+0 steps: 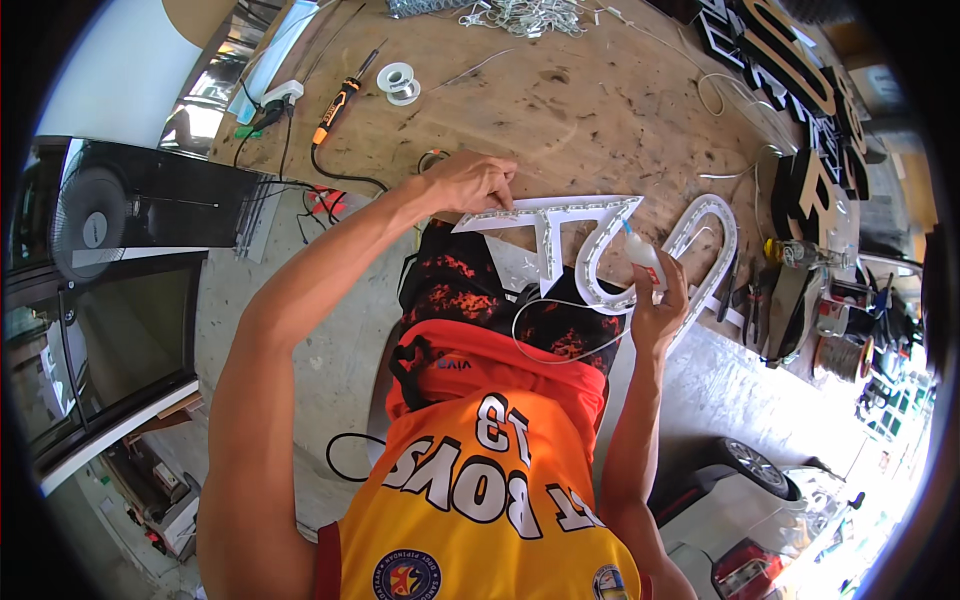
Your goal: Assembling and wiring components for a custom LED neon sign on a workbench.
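A white letter-shaped sign piece (550, 250) lies at the table's near edge, partly over my lap. An LED strip (570, 213) runs along its face. My left hand (470, 184) is closed, fingertips bent down onto the piece's upper left end, touching the strip; whether they pinch anything is hidden. My right hand (662, 308) is wrapped round a small white glue bottle (642, 252), its blue nozzle pointing up and left beside the curved part. Just right of it rests a second, looped white sign piece (725, 225) with LEDs. A thin white wire (515, 325) loops over my lap.
A soldering iron (340, 108) and a solder spool (398, 84) lie at the far left, near a white power socket (283, 94). Tangled LED strings (530, 15) sit at the back. Black and wood-coloured letters (808, 195) and pliers (752, 300) are at the right.
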`<state>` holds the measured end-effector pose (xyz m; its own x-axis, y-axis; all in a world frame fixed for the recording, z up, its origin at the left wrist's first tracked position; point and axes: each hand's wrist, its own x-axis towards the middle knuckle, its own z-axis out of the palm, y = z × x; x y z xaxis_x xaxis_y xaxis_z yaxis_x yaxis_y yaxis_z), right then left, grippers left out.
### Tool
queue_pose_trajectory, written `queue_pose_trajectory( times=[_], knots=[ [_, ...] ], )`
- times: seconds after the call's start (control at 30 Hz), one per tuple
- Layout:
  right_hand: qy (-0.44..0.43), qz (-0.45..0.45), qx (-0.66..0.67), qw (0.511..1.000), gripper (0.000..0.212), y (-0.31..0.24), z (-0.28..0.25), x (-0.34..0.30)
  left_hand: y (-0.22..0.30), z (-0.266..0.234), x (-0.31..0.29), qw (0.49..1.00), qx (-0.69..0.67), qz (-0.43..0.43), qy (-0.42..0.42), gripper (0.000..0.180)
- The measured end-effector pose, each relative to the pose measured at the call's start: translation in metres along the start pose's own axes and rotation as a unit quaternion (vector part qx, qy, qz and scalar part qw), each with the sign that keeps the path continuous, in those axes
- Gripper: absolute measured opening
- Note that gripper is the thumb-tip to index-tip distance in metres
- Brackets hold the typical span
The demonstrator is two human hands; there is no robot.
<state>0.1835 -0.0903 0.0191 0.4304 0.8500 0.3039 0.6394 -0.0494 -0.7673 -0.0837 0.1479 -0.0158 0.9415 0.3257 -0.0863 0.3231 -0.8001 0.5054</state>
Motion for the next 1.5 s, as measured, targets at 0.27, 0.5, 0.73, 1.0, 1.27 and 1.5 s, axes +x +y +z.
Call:
queue_pose_trajectory(
  times=[0.27, 0.5, 0.73, 1.0, 1.27, 1.5],
  knots=[
    [0.039, 0.106, 0.137, 0.984, 0.037, 0.014, -0.012, -0.018, 0.001, 0.003, -0.001, 1.000, 0.005, -0.004, 0.004, 0.018],
    [0.047, 0.154, 0.202, 0.966, 0.042, 0.024, -0.014, -0.029, 0.003, 0.003, -0.002, 1.000, -0.004, 0.001, 0.014, 0.019],
    [0.043, 0.167, 0.194, 0.966, 0.043, 0.030, -0.008, -0.044, 0.004, 0.004, -0.004, 1.000, -0.014, -0.013, 0.014, 0.020],
    [0.055, 0.163, 0.188, 0.967, 0.042, 0.029, -0.015, -0.047, 0.003, 0.005, -0.001, 0.998, -0.030, -0.052, -0.002, 0.019],
    [0.054, 0.151, 0.206, 0.965, 0.043, 0.029, -0.015, -0.050, 0.005, 0.003, 0.006, 0.998, -0.023, -0.061, -0.017, 0.022],
    [0.059, 0.158, 0.201, 0.965, 0.038, 0.033, -0.006, -0.061, 0.007, 0.004, 0.004, 0.999, -0.002, -0.040, -0.010, 0.018]
  ],
)
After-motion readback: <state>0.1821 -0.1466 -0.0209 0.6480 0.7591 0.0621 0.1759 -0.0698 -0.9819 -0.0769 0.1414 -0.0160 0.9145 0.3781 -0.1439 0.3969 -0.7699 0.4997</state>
